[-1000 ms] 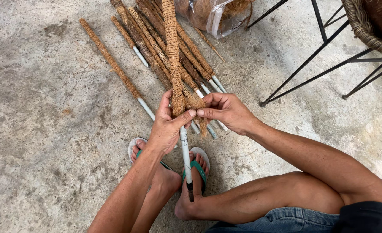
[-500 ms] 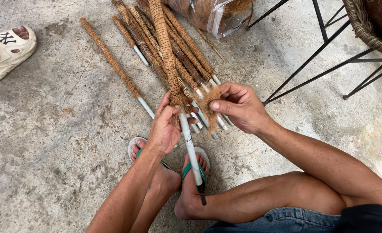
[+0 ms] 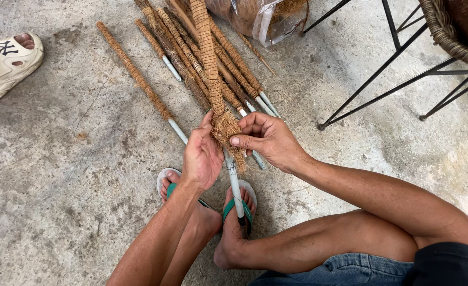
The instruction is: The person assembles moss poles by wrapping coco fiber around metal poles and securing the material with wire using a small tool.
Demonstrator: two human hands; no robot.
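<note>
Left hand (image 3: 202,156) and right hand (image 3: 268,139), fingers clamped on loose fibre tuft (image 3: 227,127) at wrapped pole (image 3: 208,53) end; white pipe (image 3: 234,182) below bare; finished poles (image 3: 175,47) on floor; wrapping judged nearly complete.

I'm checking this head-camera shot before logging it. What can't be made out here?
- Head view: the top of the held fibre-wrapped pole is cut off by the upper edge.
- The pole's lower tip is hidden between the feet, behind the green sandal strap.
- The left hand's fingertips are hidden behind the loose fibre tuft.
- The right hand's palm faces away.
- The plastic bag is cut off at the top.
</note>
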